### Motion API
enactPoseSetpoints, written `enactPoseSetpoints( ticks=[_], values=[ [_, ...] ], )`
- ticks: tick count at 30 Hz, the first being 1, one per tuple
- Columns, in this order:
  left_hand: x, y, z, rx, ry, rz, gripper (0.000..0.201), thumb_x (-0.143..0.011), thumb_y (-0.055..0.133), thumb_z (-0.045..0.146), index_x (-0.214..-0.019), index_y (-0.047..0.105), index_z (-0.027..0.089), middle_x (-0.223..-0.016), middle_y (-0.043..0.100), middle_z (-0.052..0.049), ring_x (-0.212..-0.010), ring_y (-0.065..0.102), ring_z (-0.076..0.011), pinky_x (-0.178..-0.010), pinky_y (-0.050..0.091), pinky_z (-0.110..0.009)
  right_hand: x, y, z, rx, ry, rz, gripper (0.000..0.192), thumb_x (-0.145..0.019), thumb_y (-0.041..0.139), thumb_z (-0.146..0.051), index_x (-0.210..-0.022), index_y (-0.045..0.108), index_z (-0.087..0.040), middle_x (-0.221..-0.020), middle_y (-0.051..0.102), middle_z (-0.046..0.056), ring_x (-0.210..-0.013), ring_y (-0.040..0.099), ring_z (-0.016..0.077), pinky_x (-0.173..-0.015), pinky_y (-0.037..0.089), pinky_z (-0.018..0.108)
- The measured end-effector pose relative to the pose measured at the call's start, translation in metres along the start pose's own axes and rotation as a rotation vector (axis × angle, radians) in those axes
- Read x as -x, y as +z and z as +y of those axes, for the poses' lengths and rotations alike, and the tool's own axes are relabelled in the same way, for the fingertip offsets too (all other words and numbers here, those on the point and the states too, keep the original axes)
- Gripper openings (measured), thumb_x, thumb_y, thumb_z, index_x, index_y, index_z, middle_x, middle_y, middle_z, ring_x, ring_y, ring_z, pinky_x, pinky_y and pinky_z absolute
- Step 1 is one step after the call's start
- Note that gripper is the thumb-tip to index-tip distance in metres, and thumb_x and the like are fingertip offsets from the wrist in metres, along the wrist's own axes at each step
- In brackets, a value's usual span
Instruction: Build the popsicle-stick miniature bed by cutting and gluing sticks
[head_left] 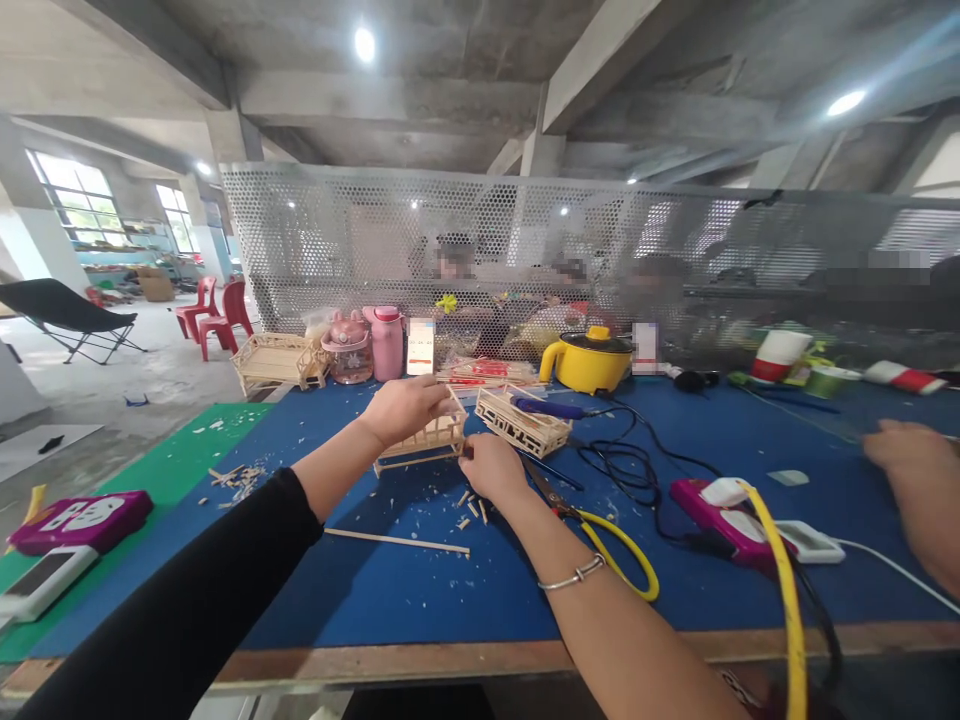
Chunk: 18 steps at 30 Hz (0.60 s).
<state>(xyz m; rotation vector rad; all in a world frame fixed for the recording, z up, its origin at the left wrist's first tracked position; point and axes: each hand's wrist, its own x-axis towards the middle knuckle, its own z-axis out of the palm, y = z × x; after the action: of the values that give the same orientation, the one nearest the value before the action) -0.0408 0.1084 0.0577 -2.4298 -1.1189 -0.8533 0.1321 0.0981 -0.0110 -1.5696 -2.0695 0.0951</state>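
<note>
My left hand is closed over the top of a small model frame built of thin wooden sticks, with railings along its side. At the frame's right lower corner is my right hand, its fingers bent against the wood. Whether a small piece sits between those fingertips is hidden. Just behind my right hand stands a second stick-built model, with a blue-handled tool resting across it. Scissors with yellow handles lie beside my right forearm. A long thin wooden stick lies in front, and short stick offcuts are scattered nearby.
A yellow electric pot, pink bottles, a phone and another wooden model line the back. Purple power strips and black cables lie rightward. A co-worker's hand is at far right; a mesh divider stands behind.
</note>
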Motion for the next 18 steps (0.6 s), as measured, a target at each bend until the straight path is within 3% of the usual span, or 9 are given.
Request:
enactPoseSetpoints(
  ticks=[5, 8, 12, 15, 18],
  values=[
    [0.02, -0.014, 0.006, 0.207, -0.183, 0.394, 0.037, -0.092, 0.035, 0.039, -0.102, 0.063, 0.017, -0.098, 0.061, -0.009, -0.095, 0.057, -0.0201, -0.085, 0.043, -0.031, 0.0, 0.002, 0.006, -0.024, 0.048, -0.028, 0.026, -0.063, 0.063, -0.01, -0.088, 0.067, -0.017, -0.083, 0.069, 0.013, -0.081, 0.063, 0.0258, -0.07, 0.044, 0.033],
    [0.051, -0.004, -0.005, 0.214, -0.363, 0.546, 0.037, -0.091, 0.035, 0.04, -0.1, 0.063, 0.017, -0.097, 0.06, -0.008, -0.096, 0.055, -0.0212, -0.088, 0.042, -0.033, -0.001, -0.003, 0.007, -0.072, 0.068, -0.002, 0.046, -0.06, 0.06, -0.003, -0.103, 0.062, -0.019, -0.087, 0.068, 0.009, -0.083, 0.062, 0.0235, -0.072, 0.043, 0.031],
    [0.087, 0.012, -0.024, 0.34, -0.548, 0.534, 0.044, -0.091, 0.029, 0.045, -0.105, 0.06, 0.017, -0.102, 0.06, -0.01, -0.097, 0.055, -0.0219, -0.085, 0.044, -0.035, -0.004, -0.012, 0.008, -0.154, 0.1, 0.092, 0.062, -0.062, 0.051, 0.0, -0.122, 0.049, -0.018, -0.092, 0.064, 0.009, -0.087, 0.06, 0.0223, -0.074, 0.042, 0.031],
    [0.095, 0.011, -0.03, 0.381, -0.542, 0.492, 0.044, -0.088, 0.034, 0.049, -0.11, 0.057, 0.017, -0.102, 0.058, -0.009, -0.092, 0.055, -0.0207, -0.079, 0.046, -0.032, -0.006, -0.012, 0.008, -0.226, 0.113, 0.11, 0.062, -0.061, 0.05, 0.0, -0.12, 0.05, -0.018, -0.083, 0.062, 0.005, -0.077, 0.059, 0.0198, -0.069, 0.043, 0.029],
    [0.092, 0.006, -0.027, 0.353, -0.505, 0.371, 0.046, -0.081, 0.049, 0.049, -0.113, 0.057, 0.017, -0.098, 0.058, -0.008, -0.078, 0.055, -0.0174, -0.065, 0.047, -0.027, -0.004, -0.007, 0.004, -0.302, 0.067, 0.099, 0.059, -0.061, 0.05, -0.002, -0.118, 0.05, -0.018, -0.084, 0.061, 0.004, -0.071, 0.057, 0.0167, -0.067, 0.044, 0.028]
  ],
)
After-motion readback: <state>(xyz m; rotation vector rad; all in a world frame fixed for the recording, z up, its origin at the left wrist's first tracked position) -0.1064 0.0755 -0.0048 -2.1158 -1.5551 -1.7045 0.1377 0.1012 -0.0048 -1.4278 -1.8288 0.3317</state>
